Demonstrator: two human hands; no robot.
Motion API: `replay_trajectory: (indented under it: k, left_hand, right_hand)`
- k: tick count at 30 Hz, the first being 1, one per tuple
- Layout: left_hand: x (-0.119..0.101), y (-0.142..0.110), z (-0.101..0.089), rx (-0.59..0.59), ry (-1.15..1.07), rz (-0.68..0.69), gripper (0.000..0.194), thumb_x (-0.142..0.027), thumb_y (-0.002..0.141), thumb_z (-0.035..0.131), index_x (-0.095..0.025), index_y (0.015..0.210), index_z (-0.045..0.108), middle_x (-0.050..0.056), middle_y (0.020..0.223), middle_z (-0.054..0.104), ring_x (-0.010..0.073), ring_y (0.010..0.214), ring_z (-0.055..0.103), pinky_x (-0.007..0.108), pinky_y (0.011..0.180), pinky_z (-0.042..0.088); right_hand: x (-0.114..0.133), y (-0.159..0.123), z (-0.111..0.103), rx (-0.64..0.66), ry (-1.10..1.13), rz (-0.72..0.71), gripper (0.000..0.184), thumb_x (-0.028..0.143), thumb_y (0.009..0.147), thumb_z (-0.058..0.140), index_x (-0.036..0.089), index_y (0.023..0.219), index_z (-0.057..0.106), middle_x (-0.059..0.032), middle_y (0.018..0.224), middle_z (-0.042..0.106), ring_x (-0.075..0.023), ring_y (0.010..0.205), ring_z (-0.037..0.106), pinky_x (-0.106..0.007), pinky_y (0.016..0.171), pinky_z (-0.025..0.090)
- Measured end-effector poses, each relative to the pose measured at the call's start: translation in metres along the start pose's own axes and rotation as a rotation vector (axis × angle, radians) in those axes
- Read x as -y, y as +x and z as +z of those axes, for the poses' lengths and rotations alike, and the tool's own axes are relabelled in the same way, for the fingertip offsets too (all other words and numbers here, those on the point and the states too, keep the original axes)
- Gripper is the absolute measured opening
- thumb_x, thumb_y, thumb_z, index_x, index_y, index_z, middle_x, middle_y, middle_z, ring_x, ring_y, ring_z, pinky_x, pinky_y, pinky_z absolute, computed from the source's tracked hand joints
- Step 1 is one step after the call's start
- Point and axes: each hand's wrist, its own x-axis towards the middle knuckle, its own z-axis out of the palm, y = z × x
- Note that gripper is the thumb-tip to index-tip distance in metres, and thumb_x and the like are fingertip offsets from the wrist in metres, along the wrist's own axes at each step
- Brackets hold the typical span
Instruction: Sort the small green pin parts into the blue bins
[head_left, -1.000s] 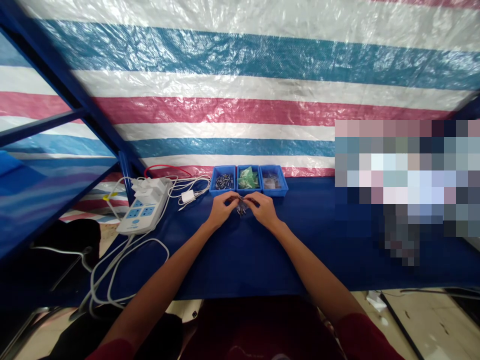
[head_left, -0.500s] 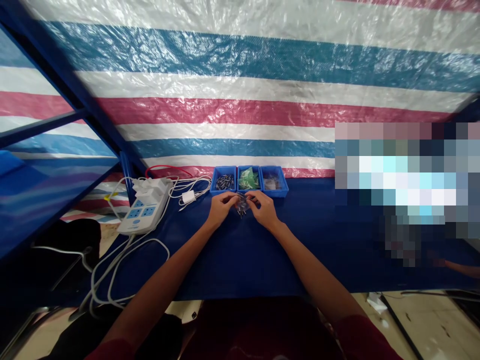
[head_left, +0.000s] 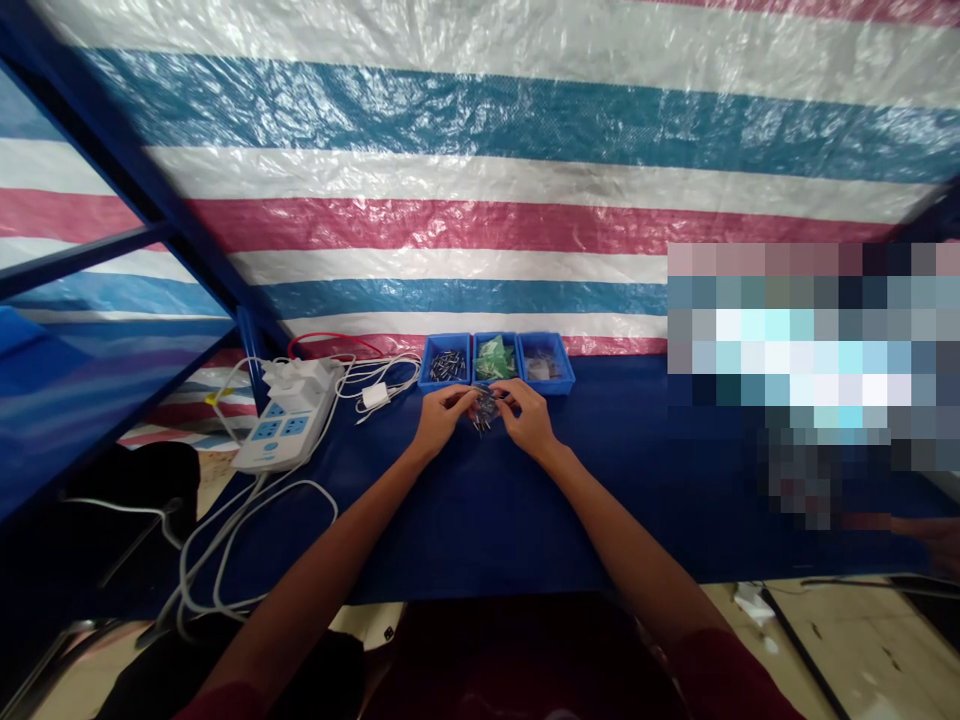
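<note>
Between my two hands is what looks like a small clear plastic bag (head_left: 486,408) with slim dark metal pieces in it, too small to make out exactly. My left hand (head_left: 442,415) pinches its left side with thumb and fingers. On the right side, my right hand (head_left: 529,415) is closed on it in the same way. Just beyond my fingers stand three blue bins side by side. The left bin (head_left: 425,375) holds slim metal pieces like screws, the middle bin (head_left: 477,350) green packets, and the right bin (head_left: 568,382) clear plastic bags.
A white power strip (head_left: 271,440) with plugs and looping cables (head_left: 225,540) lies on the left of the dark blue table (head_left: 480,530). Near the bins is a white charger (head_left: 375,396). Striped plastic sheeting (head_left: 450,220) hangs behind. Another person's hand (head_left: 937,540) shows at far right.
My hands stay nearly in place, with only slight finger movement on the bag. At far right, the other person's hand has come further into view.
</note>
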Motion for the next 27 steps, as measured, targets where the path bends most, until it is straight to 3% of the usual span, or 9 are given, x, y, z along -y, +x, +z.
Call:
replay_trajectory:
  k: [8,15,17,20,22,25,27]
  left_hand:
    - [-0.007,0.002,-0.001,0.030,-0.028,-0.048,0.036,-0.045,0.082,0.063,-0.014,0.064,0.063,0.001,0.058,0.063,0.0125,0.049,0.056,0.026,0.054,0.049]
    - [-0.002,0.002,0.000,0.063,0.012,-0.094,0.044,-0.049,0.084,0.059,-0.014,0.057,0.060,0.000,0.051,0.057,0.0112,0.045,0.052,0.024,0.047,0.044]
    - [-0.001,0.002,0.000,0.021,0.053,-0.050,0.043,-0.051,0.086,0.054,-0.014,0.068,0.064,0.001,0.056,0.060,0.0117,0.049,0.054,0.024,0.049,0.044]
    - [0.001,0.002,0.000,0.022,0.046,0.025,0.041,-0.052,0.084,0.058,-0.015,0.099,0.067,0.005,0.085,0.070,0.0150,0.068,0.063,0.024,0.057,0.049]
    - [0.004,0.002,0.001,0.055,0.019,0.030,0.042,-0.050,0.078,0.066,-0.015,0.101,0.067,0.007,0.096,0.070,0.0176,0.077,0.066,0.026,0.065,0.052]
    - [0.005,0.001,0.002,0.038,-0.025,0.002,0.039,-0.047,0.073,0.072,-0.014,0.092,0.068,0.006,0.085,0.071,0.0167,0.070,0.065,0.027,0.066,0.053]
    - [0.004,0.001,0.001,0.023,-0.058,-0.019,0.041,-0.046,0.073,0.073,-0.014,0.097,0.065,0.002,0.072,0.069,0.0135,0.057,0.061,0.026,0.061,0.052]
  right_hand:
    - [0.004,0.001,-0.003,0.049,-0.044,-0.084,0.031,0.010,0.085,0.044,0.022,0.104,0.065,-0.0081,0.105,0.062,-0.0184,0.094,0.062,-0.029,0.081,0.052]
    - [0.002,0.002,0.001,-0.017,-0.041,-0.046,0.018,0.026,0.090,0.050,0.021,0.089,0.067,-0.0078,0.098,0.063,-0.0181,0.088,0.062,-0.029,0.079,0.051]
    - [0.001,0.003,0.000,-0.051,-0.016,-0.020,0.019,0.030,0.091,0.051,0.020,0.085,0.066,-0.0071,0.092,0.064,-0.0174,0.082,0.062,-0.028,0.076,0.051]
    - [0.001,0.004,0.000,-0.074,0.049,0.044,0.019,0.033,0.089,0.054,0.019,0.081,0.065,-0.0044,0.079,0.065,-0.0152,0.066,0.061,-0.027,0.067,0.051]
    - [0.000,0.005,0.000,-0.064,0.096,0.091,0.019,0.034,0.087,0.056,0.018,0.080,0.065,-0.0026,0.073,0.064,-0.0137,0.058,0.058,-0.026,0.061,0.050]
    - [0.001,0.005,0.000,-0.051,0.141,0.127,0.021,0.033,0.089,0.052,0.018,0.087,0.067,-0.0021,0.072,0.065,-0.0126,0.054,0.057,-0.026,0.059,0.051]
    - [0.001,0.004,-0.001,-0.057,0.135,0.111,0.024,0.028,0.090,0.047,0.019,0.101,0.066,-0.0035,0.081,0.066,-0.0121,0.056,0.058,-0.026,0.059,0.051]
